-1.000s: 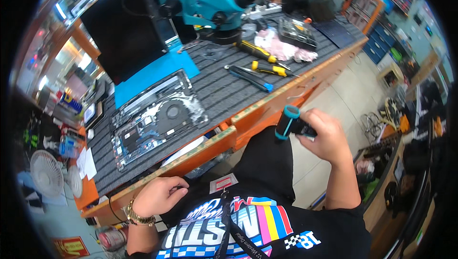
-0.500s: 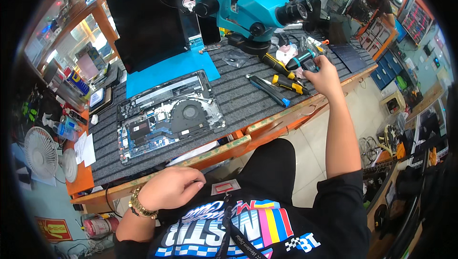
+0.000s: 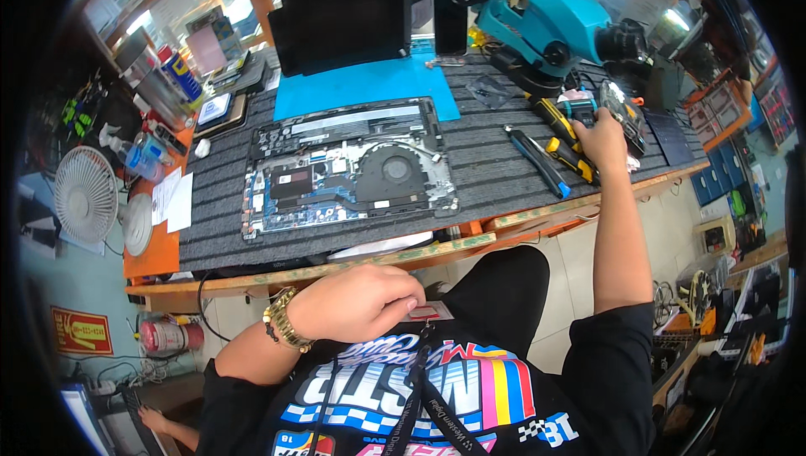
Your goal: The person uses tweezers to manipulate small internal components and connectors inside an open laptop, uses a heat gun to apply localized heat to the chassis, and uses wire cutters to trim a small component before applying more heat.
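Observation:
My right hand [image 3: 604, 145] is closed on a teal-and-black tool [image 3: 578, 106] at the right of the bench; the fingers partly cover it. Beside it lie a yellow-and-black screwdriver [image 3: 554, 122], a second yellow-and-black tool [image 3: 569, 159] and a blue-and-black cutter-like tool [image 3: 539, 162]. Curled over my lap is my left hand [image 3: 361, 301], thumb against the fingers; whatever it may hold is hidden. In front of me sits an opened laptop base [image 3: 340, 196], its fan, battery and blue circuit board exposed.
A teal microscope [image 3: 554, 23] stands at the back right. Behind the laptop base, a dark screen panel [image 3: 340, 11] rises over a blue mat [image 3: 361, 91]. A white fan [image 3: 86, 191] is at left. Another person's hand [image 3: 153, 419] shows at lower left.
The view has swung, shifting the bench within the picture. My right hand has closed over the teal-and-black tool. My left hand stays curled over my lap.

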Demonstrator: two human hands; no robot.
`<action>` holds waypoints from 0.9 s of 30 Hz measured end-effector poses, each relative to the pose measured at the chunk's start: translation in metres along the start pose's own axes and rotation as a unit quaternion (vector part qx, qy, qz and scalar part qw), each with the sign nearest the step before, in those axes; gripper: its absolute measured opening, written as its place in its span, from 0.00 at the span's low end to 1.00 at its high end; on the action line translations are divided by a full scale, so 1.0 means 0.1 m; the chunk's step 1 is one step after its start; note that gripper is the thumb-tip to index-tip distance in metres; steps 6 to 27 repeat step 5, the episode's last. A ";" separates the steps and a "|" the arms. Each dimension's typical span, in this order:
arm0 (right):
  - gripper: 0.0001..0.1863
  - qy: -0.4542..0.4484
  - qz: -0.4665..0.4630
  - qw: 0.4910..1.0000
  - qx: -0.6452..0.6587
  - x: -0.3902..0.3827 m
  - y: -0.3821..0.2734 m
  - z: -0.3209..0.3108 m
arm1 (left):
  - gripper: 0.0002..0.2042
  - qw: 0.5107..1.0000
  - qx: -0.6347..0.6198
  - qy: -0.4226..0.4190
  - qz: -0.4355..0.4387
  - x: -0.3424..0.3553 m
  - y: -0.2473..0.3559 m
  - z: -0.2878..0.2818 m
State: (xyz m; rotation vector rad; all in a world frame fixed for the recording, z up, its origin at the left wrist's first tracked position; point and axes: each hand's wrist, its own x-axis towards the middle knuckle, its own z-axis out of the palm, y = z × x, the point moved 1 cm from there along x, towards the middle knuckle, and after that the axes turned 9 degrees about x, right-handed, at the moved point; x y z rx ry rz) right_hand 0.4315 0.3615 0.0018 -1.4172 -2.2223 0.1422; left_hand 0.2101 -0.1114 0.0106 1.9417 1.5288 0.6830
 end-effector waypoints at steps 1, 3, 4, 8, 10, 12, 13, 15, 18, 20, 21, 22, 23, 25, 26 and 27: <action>0.32 0.004 -0.004 1.000 0.002 -0.02 0.04 -0.02 | 0.09 1.000 -0.003 0.002 -0.003 0.01 -0.02 0.00; 0.30 0.054 -0.050 0.997 0.007 -0.10 0.08 -0.06 | 0.10 1.000 -0.007 0.030 0.004 0.01 -0.03 0.01; 0.30 0.060 -0.058 0.993 0.087 -0.18 0.10 -0.10 | 0.11 0.999 -0.016 0.033 -0.006 0.01 -0.01 0.00; 0.30 0.064 -0.065 0.982 0.167 -0.27 0.10 -0.15 | 0.11 0.999 -0.031 0.044 -0.012 0.01 -0.01 -0.01; 0.30 0.064 -0.065 0.982 0.167 -0.27 0.10 -0.15 | 0.11 0.999 -0.031 0.044 -0.012 0.01 -0.01 -0.01; 0.30 0.064 -0.065 0.982 0.167 -0.27 0.10 -0.15 | 0.11 0.999 -0.031 0.044 -0.012 0.01 -0.01 -0.01; 0.30 0.064 -0.065 0.982 0.167 -0.27 0.10 -0.15 | 0.11 0.999 -0.031 0.044 -0.012 0.01 -0.01 -0.01; 0.30 0.064 -0.065 0.982 0.167 -0.27 0.10 -0.15 | 0.11 0.999 -0.031 0.044 -0.012 0.01 -0.01 -0.01; 0.30 0.064 -0.065 0.982 0.167 -0.27 0.10 -0.15 | 0.11 0.999 -0.031 0.044 -0.012 0.01 -0.01 -0.01; 0.30 0.064 -0.065 0.982 0.167 -0.27 0.10 -0.15 | 0.11 0.999 -0.031 0.044 -0.012 0.01 -0.01 -0.01; 0.30 0.064 -0.065 0.982 0.167 -0.27 0.10 -0.15 | 0.11 0.999 -0.031 0.044 -0.012 0.01 -0.01 -0.01; 0.30 0.064 -0.065 0.982 0.167 -0.27 0.10 -0.15 | 0.11 0.999 -0.031 0.044 -0.012 0.01 -0.01 -0.01; 0.30 0.064 -0.065 0.982 0.167 -0.27 0.10 -0.15 | 0.11 0.999 -0.031 0.044 -0.012 0.01 -0.01 -0.01; 0.30 0.064 -0.065 0.982 0.167 -0.27 0.10 -0.15 | 0.11 0.999 -0.031 0.044 -0.012 0.01 -0.01 -0.01; 0.30 0.064 -0.065 0.982 0.167 -0.27 0.10 -0.15 | 0.11 0.999 -0.031 0.044 -0.012 0.01 -0.01 -0.01; 0.30 0.064 -0.065 0.982 0.167 -0.27 0.10 -0.15 | 0.11 0.999 -0.031 0.044 -0.012 0.01 -0.01 -0.01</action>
